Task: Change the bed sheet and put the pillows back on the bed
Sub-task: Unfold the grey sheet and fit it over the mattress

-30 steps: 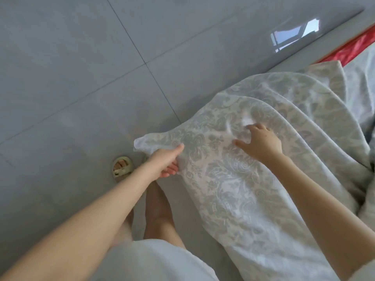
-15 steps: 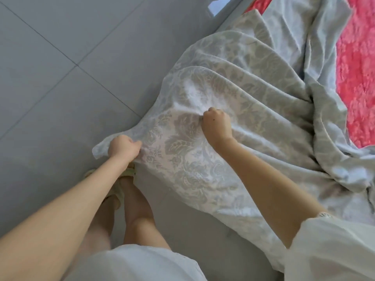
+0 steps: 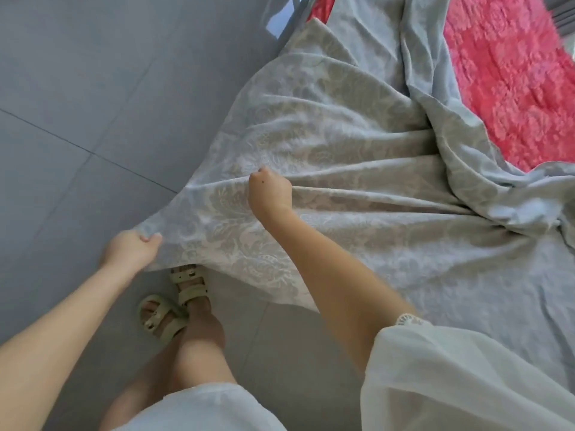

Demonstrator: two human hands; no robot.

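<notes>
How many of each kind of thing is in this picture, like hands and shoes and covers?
grey patterned sheet: 1
pink cover: 1
hands: 2, the left hand and the right hand, both gripping the sheet
sandals: 2
Total: 6

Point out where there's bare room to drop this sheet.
Bare tiled floor spreads wide left of the sheet, beyond the left hand. A narrower strip of tile lies right of the sandals, beside the sheet's hanging edge. The red cover shows bare at far right. Crowded: the folds bunched beyond the right hand.
</notes>
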